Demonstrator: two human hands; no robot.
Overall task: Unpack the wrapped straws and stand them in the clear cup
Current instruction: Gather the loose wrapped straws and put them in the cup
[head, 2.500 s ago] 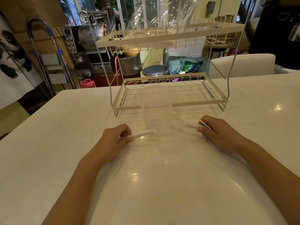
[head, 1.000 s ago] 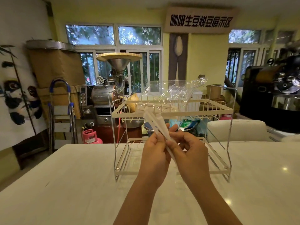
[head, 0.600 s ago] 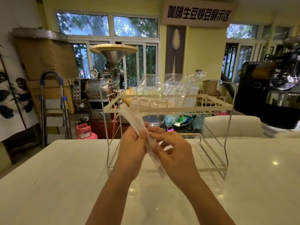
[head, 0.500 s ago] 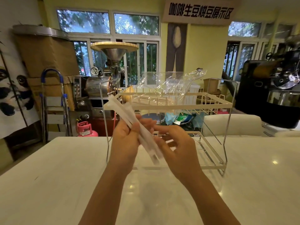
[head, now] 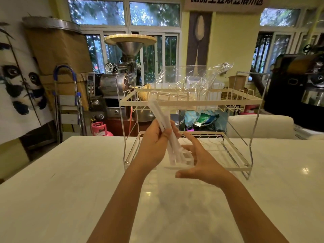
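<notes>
My left hand (head: 154, 146) is shut on a small bundle of white wrapped straws (head: 158, 111). The bundle is tilted, its top leaning up and left, its lower ends down by the rim of the clear cup (head: 188, 159). The cup stands on the white table (head: 70, 190) in front of the rack and is hard to make out; whether the straw ends are inside it I cannot tell. My right hand (head: 205, 163) is open just right of the straws, fingers spread beside the cup, holding nothing.
A two-tier wire dish rack (head: 252, 100) stands right behind my hands. Crumpled clear plastic film (head: 198, 79) lies on its top tier. A white chair back (head: 259, 125) is beyond the table's far edge, and machines and boxes fill the room behind.
Both hands picked the straws off the table and brought them together. The right hand has since let go and opened, while the left hand lowered the bundle's ends toward the cup.
</notes>
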